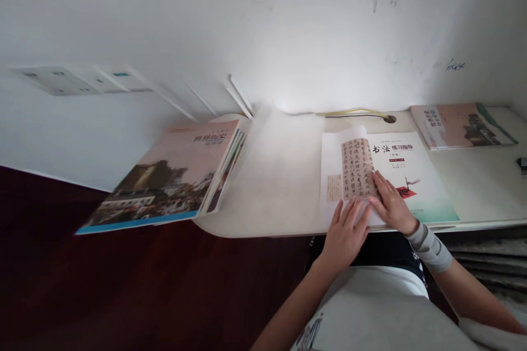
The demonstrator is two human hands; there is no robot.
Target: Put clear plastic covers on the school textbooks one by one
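Observation:
A calligraphy workbook (424,186) with a white cover, red lettering and a green lower edge lies on the white desk in front of me. Over its left side lies a page (335,159) printed with columns of brush characters, its top edge curling upward. My left hand (348,230) rests on the lower part of that page, fingers spread. Flat beside it, my right hand (393,203) has its fingertips where the page meets the cover; a grey band is round the wrist. Neither hand is closed round anything.
A stack of books (164,175) with a pink history cover juts past the desk's left end. Another pink book (463,125) lies at the back right. A yellow cable (358,110) runs along the wall to a cable hole (390,118). A dark object (522,164) sits at the right edge.

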